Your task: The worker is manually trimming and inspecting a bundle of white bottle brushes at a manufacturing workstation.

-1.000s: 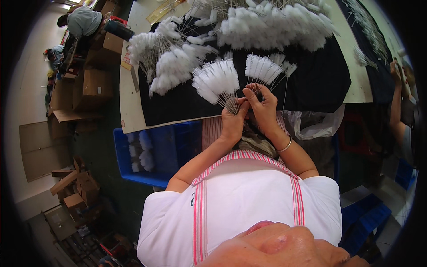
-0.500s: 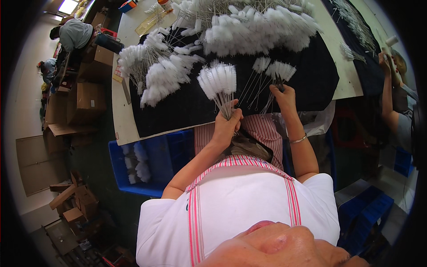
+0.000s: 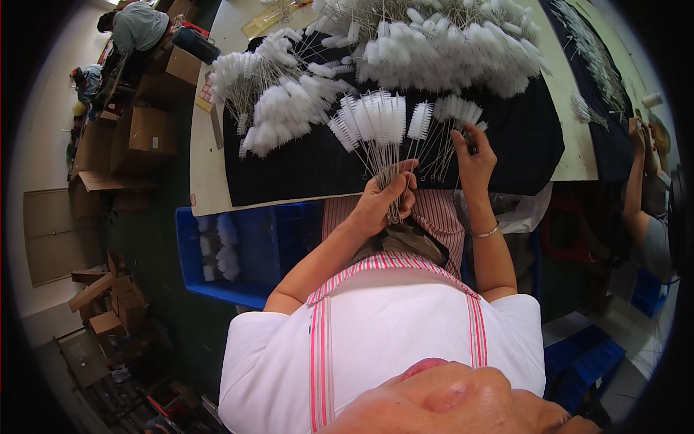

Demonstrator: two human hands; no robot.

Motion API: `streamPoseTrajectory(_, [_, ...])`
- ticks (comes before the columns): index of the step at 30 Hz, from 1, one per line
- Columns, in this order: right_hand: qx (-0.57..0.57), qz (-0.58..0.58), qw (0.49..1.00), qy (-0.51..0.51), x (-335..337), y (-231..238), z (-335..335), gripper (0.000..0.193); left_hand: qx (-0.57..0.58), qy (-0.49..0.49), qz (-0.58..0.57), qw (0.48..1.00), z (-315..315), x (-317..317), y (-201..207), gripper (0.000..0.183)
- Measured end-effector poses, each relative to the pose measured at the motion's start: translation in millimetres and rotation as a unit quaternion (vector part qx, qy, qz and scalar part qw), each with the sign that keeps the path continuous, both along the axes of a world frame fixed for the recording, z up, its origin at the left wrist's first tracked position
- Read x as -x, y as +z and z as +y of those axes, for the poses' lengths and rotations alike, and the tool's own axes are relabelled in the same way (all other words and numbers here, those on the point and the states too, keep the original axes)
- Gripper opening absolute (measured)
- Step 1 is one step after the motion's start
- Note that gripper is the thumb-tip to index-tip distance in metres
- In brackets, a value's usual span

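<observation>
Looking down at two bare hands, both busy. Got one fanned bunch of white bristle brushes (image 3: pixel 376 119) in the left hand (image 3: pixel 390 194), gripped tight by the wire stems, bristle ends spread out beyond the fingers. Can't count the heads, way too overlapped. Can pick out one single brush (image 3: pixel 420 121) a little beyond and between the hands; can't tell if held or just lying there. Seeing the right hand (image 3: pixel 476 158) curled in narrow around one dark object (image 3: pixel 473 150), too covered to name. Also spotting one small cluster of brushes (image 3: pixel 454 108) right by that thumb, no clean count there either. Counting one bracelet (image 3: pixel 488 231) on the right wrist.

Further out past both hands, counting two big heaps: one smaller heap (image 3: pixel 282 105) ahead and left, one larger heap (image 3: pixel 448 54) straight ahead. Seeing one black cloth (image 3: pixel 524 148) under them, spread over the pale counter (image 3: pixel 207 184). Left of the left hand, below the counter edge: one blue crate (image 3: pixel 217 291) with white bristly stuff inside. Right of the right hand: one clear plastic bag (image 3: pixel 533 208), hanging low. Counting three other people too: two people (image 3: pixel 141 30) far left, one person (image 3: pixel 656 231) well off right.
</observation>
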State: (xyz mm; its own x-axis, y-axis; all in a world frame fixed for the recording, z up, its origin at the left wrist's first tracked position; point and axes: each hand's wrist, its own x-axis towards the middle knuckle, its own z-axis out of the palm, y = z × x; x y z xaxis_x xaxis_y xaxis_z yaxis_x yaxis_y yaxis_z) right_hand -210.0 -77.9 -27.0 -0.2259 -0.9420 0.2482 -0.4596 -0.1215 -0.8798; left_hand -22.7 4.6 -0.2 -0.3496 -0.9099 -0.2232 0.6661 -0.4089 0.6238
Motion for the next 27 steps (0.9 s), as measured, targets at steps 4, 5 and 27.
streamPoseTrajectory(4, [-0.092,-0.29,0.926,0.225,-27.5,41.5,20.6,0.012,-0.027,-0.002,-0.065,0.998,-1.2,-0.9,-2.9,0.036])
streamPoseTrajectory(5, [-0.106,-0.311,0.916,0.229,-37.8,44.4,23.7,0.01,-0.003,-0.004,-0.113,0.994,-1.2,-1.2,-6.9,0.031])
streamPoseTrajectory(27, [0.237,0.467,0.808,0.27,3.5,157.1,-12.9,0.026,0.054,0.054,-0.301,0.951,20.3,-56.3,11.9,0.014])
